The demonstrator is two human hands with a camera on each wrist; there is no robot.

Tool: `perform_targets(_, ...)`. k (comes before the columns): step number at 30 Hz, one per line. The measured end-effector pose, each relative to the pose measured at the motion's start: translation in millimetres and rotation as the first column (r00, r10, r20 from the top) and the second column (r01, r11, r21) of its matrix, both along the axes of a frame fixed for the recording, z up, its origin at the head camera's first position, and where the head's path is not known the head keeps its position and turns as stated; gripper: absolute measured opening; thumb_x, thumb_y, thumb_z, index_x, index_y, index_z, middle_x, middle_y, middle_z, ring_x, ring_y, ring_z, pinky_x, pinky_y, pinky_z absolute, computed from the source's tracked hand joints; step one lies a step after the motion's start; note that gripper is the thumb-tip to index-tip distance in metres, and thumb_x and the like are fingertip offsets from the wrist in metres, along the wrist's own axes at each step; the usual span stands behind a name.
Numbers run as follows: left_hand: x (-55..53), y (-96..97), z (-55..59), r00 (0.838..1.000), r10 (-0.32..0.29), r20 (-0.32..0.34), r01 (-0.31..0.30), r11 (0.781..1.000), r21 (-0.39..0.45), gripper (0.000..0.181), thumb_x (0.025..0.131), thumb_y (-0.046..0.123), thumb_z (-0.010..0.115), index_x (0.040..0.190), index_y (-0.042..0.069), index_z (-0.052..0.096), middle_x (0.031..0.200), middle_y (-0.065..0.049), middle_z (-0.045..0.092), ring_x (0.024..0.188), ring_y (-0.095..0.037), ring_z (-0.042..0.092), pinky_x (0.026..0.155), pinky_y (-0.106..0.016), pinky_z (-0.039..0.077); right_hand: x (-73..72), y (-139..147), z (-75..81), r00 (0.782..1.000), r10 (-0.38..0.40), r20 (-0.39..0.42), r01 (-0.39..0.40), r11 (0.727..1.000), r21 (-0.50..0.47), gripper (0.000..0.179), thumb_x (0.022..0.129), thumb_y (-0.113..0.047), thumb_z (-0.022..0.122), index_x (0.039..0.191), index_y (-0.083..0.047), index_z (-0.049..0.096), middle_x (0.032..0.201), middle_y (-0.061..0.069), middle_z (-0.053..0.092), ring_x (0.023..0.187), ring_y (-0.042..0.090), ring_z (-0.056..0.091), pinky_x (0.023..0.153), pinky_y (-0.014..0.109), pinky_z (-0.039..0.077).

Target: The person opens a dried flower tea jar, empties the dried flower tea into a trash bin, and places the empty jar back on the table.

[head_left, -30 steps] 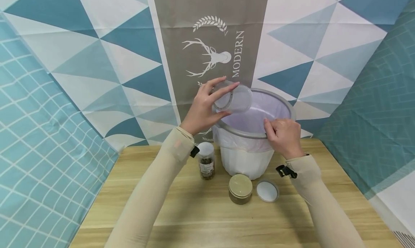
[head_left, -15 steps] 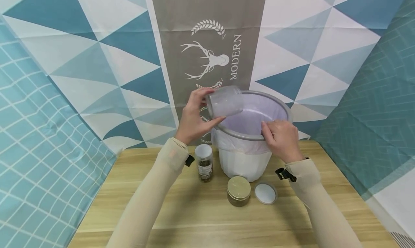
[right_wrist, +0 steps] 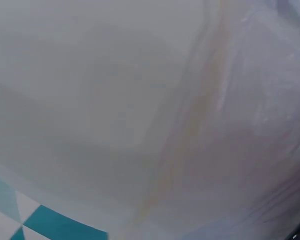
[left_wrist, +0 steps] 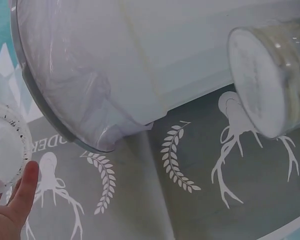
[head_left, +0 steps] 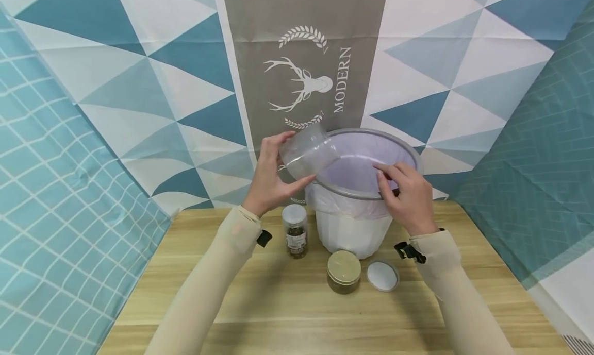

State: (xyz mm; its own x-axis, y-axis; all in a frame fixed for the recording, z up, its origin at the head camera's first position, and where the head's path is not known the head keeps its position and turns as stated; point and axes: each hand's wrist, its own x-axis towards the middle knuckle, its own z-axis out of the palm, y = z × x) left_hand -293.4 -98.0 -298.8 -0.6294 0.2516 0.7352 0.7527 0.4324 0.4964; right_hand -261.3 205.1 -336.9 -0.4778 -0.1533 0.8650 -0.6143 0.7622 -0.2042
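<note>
My left hand [head_left: 271,177] holds a clear plastic jar [head_left: 310,151] between thumb and fingers, tilted beside the bin's left rim. In the left wrist view, dark specks dot the round end of the jar [left_wrist: 7,150]. A white trash bin [head_left: 352,234] with a grey rim stands at the wall, lined with a pale purple bag [head_left: 357,154]. My right hand [head_left: 408,198] is at the bin's right front rim, index finger reaching over the opening, nothing visible between the fingers. The right wrist view shows only the bin's side [right_wrist: 90,100] and the bag [right_wrist: 270,100].
Left of the bin stands a white-lidded jar [head_left: 295,231] with dark contents. In front sit a gold-lidded jar [head_left: 344,271] and a loose round lid [head_left: 382,275] on the wooden table [head_left: 278,314]. Patterned cloth [head_left: 195,113] covers the wall behind.
My left hand has moved left and lower, turning the clear jar from over the bin's opening to its left rim. The right hand's fingers have loosened from a fist at the rim.
</note>
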Motion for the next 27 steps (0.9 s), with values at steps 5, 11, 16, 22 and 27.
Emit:
perform_targets(5, 5.6, -5.0, -7.3, 0.999, 0.017, -0.030, -0.018, 1.000, -0.018, 0.093, 0.074, 0.030, 0.093, 0.152, 0.013, 0.045, 0.136, -0.013, 0.044, 0.122, -0.023, 0.047, 0.087, -0.038, 0.052, 8.5, -18.5, 5.9, 0.994, 0.092, -0.057, -0.095, 0.994, -0.053, 0.039, 0.095, -0.017, 0.067, 0.134, -0.009, 0.069, 0.104, 0.016, 0.070, 0.094, 0.033, 0.064, 0.070, 0.044, 0.052)
perform_targets(11, 16.3, 0.4, -15.8, 0.999, -0.036, -0.030, 0.036, 0.999, -0.001, 0.094, 0.073, 0.025, 0.093, 0.146, 0.001, 0.040, 0.144, -0.017, 0.045, 0.135, -0.029, 0.046, 0.114, -0.047, 0.043, 19.6, -50.2, 16.5, 0.963, 0.257, -0.081, -0.262, 0.964, -0.054, 0.055, 0.106, -0.043, 0.055, 0.146, -0.007, 0.058, 0.134, 0.019, 0.063, 0.122, 0.035, 0.062, 0.100, 0.040, 0.051)
perform_targets(16, 23.6, 2.9, -23.9, 0.995, -0.095, -0.036, 0.095, 0.995, 0.008, 0.093, 0.071, 0.022, 0.093, 0.142, 0.001, 0.037, 0.145, -0.017, 0.049, 0.132, -0.031, 0.051, 0.107, -0.052, 0.049, 28.6, -72.4, 19.1, 0.947, 0.322, -0.010, -0.322, 0.945, -0.048, 0.071, 0.104, -0.053, 0.053, 0.155, -0.004, 0.046, 0.154, 0.019, 0.050, 0.138, 0.034, 0.054, 0.108, 0.040, 0.049)
perform_targets(22, 30.2, -7.7, -36.2, 0.989, -0.123, -0.083, 0.125, 0.992, 0.016, 0.093, 0.066, 0.018, 0.093, 0.137, 0.000, 0.036, 0.143, -0.020, 0.049, 0.134, -0.034, 0.049, 0.110, -0.053, 0.047, 34.6, -92.4, 17.7, 0.926, 0.374, 0.041, -0.366, 0.921, -0.135, 0.086, 0.099, -0.062, 0.056, 0.157, -0.001, 0.039, 0.152, 0.021, 0.051, 0.131, 0.036, 0.057, 0.107, 0.049, 0.051)
perform_targets(27, 37.4, -21.0, -48.4, 0.986, -0.128, -0.106, 0.129, 0.992, 0.004, 0.094, 0.067, 0.015, 0.092, 0.138, -0.004, 0.034, 0.144, -0.024, 0.047, 0.136, -0.038, 0.046, 0.112, -0.053, 0.045, 35.9, -106.5, 13.5, 0.919, 0.387, 0.068, -0.376, 0.917, -0.133, 0.086, 0.097, -0.061, 0.060, 0.155, 0.001, 0.044, 0.143, 0.020, 0.059, 0.126, 0.033, 0.060, 0.106, 0.045, 0.052)
